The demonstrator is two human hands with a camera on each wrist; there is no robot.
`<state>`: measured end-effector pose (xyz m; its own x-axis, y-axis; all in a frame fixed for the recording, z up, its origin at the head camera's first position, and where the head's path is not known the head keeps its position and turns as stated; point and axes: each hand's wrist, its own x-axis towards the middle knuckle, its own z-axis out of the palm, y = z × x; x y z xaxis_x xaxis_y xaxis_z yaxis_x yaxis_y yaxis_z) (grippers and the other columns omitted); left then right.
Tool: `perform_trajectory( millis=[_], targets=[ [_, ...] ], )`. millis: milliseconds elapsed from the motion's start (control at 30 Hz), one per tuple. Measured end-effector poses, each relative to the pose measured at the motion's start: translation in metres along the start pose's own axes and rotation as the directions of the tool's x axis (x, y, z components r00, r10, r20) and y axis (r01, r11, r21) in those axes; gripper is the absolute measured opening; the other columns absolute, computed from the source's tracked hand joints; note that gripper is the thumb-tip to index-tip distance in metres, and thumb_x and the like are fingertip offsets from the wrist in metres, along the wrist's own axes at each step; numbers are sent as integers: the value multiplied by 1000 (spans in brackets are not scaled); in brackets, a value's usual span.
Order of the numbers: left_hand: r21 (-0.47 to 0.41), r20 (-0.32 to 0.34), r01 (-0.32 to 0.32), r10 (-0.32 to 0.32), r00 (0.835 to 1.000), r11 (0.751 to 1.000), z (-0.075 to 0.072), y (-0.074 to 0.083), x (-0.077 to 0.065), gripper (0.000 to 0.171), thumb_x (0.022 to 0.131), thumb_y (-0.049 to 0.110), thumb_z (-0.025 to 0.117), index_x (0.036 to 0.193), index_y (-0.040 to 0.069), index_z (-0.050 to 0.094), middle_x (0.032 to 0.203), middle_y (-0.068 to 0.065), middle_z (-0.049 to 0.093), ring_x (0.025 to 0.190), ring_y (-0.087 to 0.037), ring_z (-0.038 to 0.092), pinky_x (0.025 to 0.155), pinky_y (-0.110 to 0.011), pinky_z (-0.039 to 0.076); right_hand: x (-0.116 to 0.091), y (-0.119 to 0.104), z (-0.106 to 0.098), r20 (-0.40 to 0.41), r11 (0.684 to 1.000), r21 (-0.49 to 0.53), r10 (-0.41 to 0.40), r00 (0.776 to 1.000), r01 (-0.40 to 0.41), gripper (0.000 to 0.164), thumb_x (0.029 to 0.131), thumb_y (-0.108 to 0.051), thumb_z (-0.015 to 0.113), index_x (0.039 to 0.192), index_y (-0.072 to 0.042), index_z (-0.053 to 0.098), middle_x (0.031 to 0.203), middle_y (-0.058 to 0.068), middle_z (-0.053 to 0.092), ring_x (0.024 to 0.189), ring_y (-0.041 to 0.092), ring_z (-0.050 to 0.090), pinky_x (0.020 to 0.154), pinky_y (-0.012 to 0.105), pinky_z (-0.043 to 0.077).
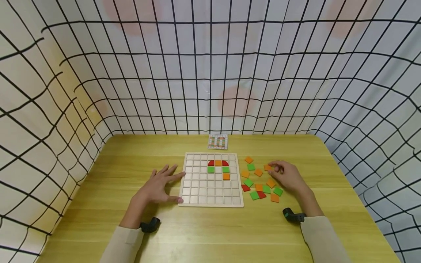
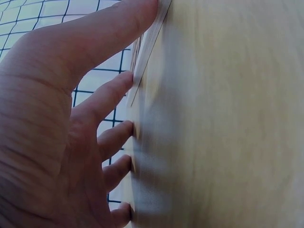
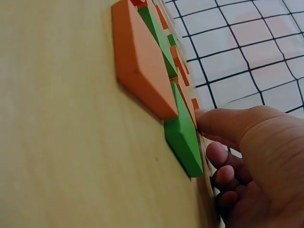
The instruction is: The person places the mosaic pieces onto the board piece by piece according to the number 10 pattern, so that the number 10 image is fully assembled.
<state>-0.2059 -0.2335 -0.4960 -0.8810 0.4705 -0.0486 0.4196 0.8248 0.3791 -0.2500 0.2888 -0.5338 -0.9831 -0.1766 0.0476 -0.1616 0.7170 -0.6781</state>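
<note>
A pale gridded board (image 1: 198,180) lies on the table. Set in its upper cells are two red rounded pieces (image 1: 211,163), an orange square (image 1: 226,176) below another orange one, and two green squares (image 1: 211,169). My left hand (image 1: 160,185) is spread at the board's left side, its thumb and index finger touching the edge. To the right of the board, my right hand (image 1: 287,175) pinches an orange tile (image 1: 267,167) between thumb and index finger, at the far right of the loose tiles. In the right wrist view, a green tile (image 3: 183,133) lies close to the fingers.
Several loose orange, green and red tiles (image 1: 258,187) are scattered between the board and my right hand, some overlapping. Behind the board lies a small card (image 1: 217,141) with a coloured grid pattern. A white cloth with black grid lines (image 1: 197,91) surrounds the wooden table (image 1: 204,233).
</note>
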Motion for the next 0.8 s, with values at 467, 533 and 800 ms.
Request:
perform_trajectory(
  millis=[467, 533, 800],
  targets=[
    [2, -5, -2, 2, 1000, 1000, 0, 0, 0, 98, 72, 73, 78, 155, 33, 47, 170, -14, 28, 156, -48, 19, 118, -79, 9, -2, -20, 5, -20, 999, 39, -18, 1000, 18, 38, 99, -37, 70, 126, -9, 68, 94, 4, 59, 79, 19, 49, 68, 27, 45],
    [1, -6, -2, 2, 1000, 1000, 0, 0, -1, 98, 72, 73, 78, 155, 32, 48, 170, -14, 28, 156, -48, 20, 119, -79, 9, 0, -29, 9, -24, 998, 38, -49, 999, 50, 36, 98, -34, 72, 123, -9, 69, 92, 3, 59, 78, 18, 49, 69, 27, 45],
    [1, -9, -3, 3, 1000, 1000, 0, 1, -2, 98, 72, 73, 79, 155, 31, 48, 169, -14, 29, 156, -48, 20, 118, -79, 10, 10, -65, 30, -10, 986, 77, -146, 989, 147, 34, 95, -29, 76, 120, -6, 72, 90, 2, 58, 78, 18, 47, 68, 29, 42]
  ],
)
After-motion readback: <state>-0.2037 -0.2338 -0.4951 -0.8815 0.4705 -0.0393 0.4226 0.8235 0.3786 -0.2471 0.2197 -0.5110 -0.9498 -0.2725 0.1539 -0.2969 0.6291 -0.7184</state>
